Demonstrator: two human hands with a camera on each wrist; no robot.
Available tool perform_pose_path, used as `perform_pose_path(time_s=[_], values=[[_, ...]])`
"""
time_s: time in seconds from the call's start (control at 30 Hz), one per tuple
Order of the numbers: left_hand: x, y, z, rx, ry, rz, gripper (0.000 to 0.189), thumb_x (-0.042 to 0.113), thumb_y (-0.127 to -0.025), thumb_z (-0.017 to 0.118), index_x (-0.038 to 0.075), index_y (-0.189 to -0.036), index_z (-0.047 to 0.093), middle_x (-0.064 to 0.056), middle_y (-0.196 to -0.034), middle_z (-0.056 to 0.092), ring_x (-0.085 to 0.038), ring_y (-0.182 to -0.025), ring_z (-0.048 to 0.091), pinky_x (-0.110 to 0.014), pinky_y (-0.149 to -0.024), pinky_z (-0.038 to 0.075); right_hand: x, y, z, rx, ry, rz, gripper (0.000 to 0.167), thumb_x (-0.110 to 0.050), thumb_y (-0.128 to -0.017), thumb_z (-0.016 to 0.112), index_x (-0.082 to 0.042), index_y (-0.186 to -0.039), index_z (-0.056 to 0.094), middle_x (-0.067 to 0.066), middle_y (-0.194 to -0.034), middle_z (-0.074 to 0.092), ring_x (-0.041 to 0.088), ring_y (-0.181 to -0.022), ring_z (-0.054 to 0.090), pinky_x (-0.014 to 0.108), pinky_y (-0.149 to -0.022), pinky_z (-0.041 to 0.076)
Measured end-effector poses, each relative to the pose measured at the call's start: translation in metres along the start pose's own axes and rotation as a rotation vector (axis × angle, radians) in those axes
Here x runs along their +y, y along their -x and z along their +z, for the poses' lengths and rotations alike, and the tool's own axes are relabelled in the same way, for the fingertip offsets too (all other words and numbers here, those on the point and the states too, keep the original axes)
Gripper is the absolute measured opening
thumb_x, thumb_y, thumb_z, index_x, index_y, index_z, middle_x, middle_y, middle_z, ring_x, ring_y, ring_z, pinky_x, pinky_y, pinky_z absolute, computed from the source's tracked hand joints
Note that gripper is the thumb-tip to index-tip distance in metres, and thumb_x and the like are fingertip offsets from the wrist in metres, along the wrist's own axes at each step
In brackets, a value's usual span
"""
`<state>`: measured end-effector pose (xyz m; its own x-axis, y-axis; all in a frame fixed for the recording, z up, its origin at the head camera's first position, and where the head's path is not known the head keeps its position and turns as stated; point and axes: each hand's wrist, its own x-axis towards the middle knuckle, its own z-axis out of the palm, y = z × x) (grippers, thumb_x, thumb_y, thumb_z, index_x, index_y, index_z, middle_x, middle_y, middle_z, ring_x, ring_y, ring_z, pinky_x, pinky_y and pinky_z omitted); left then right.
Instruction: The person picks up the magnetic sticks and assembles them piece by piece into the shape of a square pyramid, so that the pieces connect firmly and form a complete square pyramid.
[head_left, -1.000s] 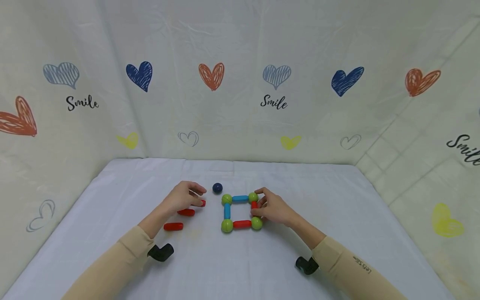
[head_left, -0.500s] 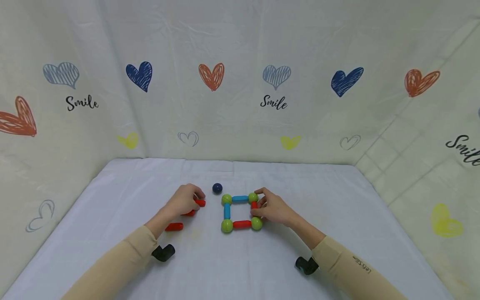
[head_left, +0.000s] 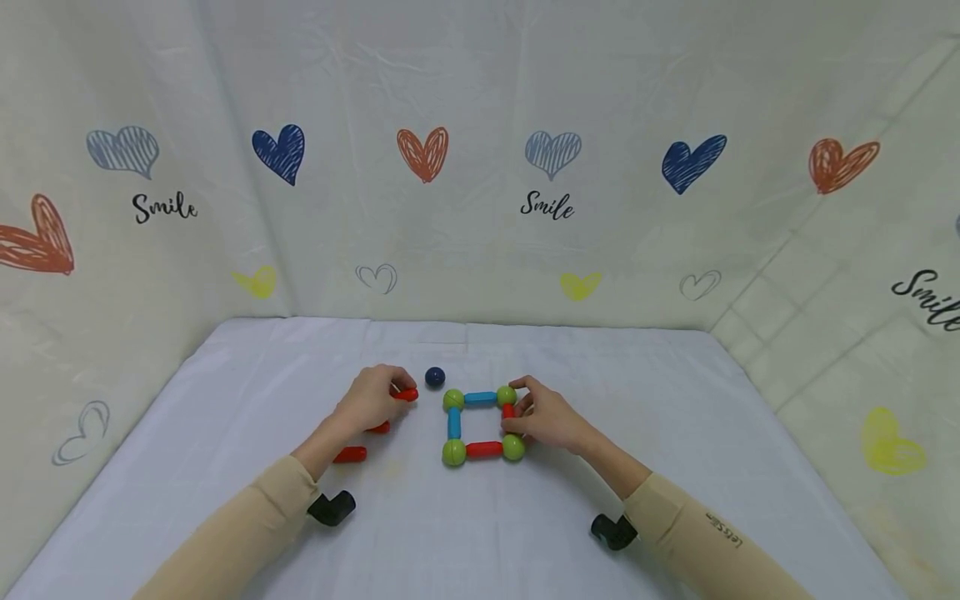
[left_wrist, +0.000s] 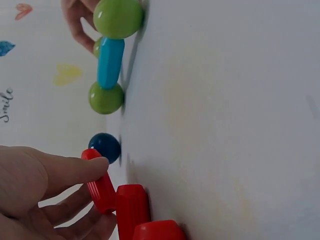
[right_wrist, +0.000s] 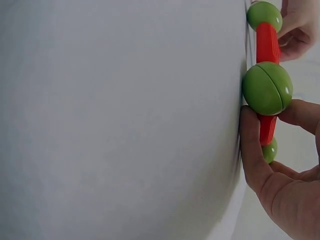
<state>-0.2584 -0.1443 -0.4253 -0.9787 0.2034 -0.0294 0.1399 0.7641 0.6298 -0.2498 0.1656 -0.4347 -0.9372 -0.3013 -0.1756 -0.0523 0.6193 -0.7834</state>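
My left hand (head_left: 372,394) pinches a red rod (head_left: 407,394) between thumb and fingers. In the left wrist view this ribbed red rod (left_wrist: 101,192) looks tilted, in front of the dark blue ball (left_wrist: 106,146). A square frame (head_left: 454,423) of green balls joined by two blue and two red rods lies flat on the table. At its right side my right hand (head_left: 553,419) holds the red side rod (head_left: 508,411), thumb and fingers around it. In the right wrist view the fingers touch near a grooved green ball (right_wrist: 267,89).
Two more red rods lie by the left hand: one (head_left: 380,427) partly under it, another (head_left: 350,454) nearer the front. The dark blue ball (head_left: 435,377) sits behind the frame's left corner. A white cloth (head_left: 480,533) covers the table, and a printed curtain (head_left: 480,242) hangs behind.
The left hand has closed on the red rod and shifted it slightly up and to the right, toward the blue ball. My right hand and the square frame have stayed in place.
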Motion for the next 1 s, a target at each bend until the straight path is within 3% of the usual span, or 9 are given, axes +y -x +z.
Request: perform_pose_path(time_s=[0.23,0.57,0.77,1.0], values=[[0.009,0.002,0.001,0.055,0.074,0.029,0.025,0.008,-0.090,0.079,0.011,-0.114,0.072,-0.002,-0.104,0.069,-0.021,-0.094,0.062,-0.038,-0.083,0.055,0.000,0.001,0.000,-0.002,-0.003,-0.002,0.065,-0.018,-0.090,0.080,-0.005,-0.144,0.046,0.008,-0.098,0.059,0.020,-0.080,0.060,0.031,-0.070,0.057],[0.017,0.001,0.008,0.122,0.253,0.052,0.029,0.009,-0.090,0.080,0.011,-0.117,0.068,-0.001,-0.106,0.069,-0.023,-0.102,0.066,-0.037,-0.086,0.058,-0.002,0.002,-0.001,-0.002,-0.008,-0.006,0.065,-0.018,-0.090,0.080,-0.004,-0.144,0.045,0.008,-0.099,0.059,0.021,-0.080,0.060,0.030,-0.070,0.056],[0.026,0.002,0.012,0.138,0.371,0.040,0.031,0.010,-0.089,0.081,0.011,-0.117,0.067,-0.003,-0.109,0.069,-0.024,-0.103,0.066,-0.037,-0.084,0.059,0.000,0.002,0.000,0.000,-0.011,-0.013,0.064,-0.017,-0.091,0.079,-0.004,-0.144,0.046,0.008,-0.098,0.059,0.020,-0.080,0.059,0.030,-0.069,0.056],[0.033,-0.002,0.019,0.140,0.421,0.050,0.034,0.011,-0.089,0.082,0.013,-0.118,0.065,-0.002,-0.109,0.067,-0.023,-0.104,0.064,-0.035,-0.084,0.058,0.001,0.001,0.000,-0.004,-0.025,-0.012,0.064,-0.017,-0.091,0.078,-0.004,-0.144,0.045,0.009,-0.099,0.059,0.021,-0.080,0.059,0.030,-0.069,0.056]])
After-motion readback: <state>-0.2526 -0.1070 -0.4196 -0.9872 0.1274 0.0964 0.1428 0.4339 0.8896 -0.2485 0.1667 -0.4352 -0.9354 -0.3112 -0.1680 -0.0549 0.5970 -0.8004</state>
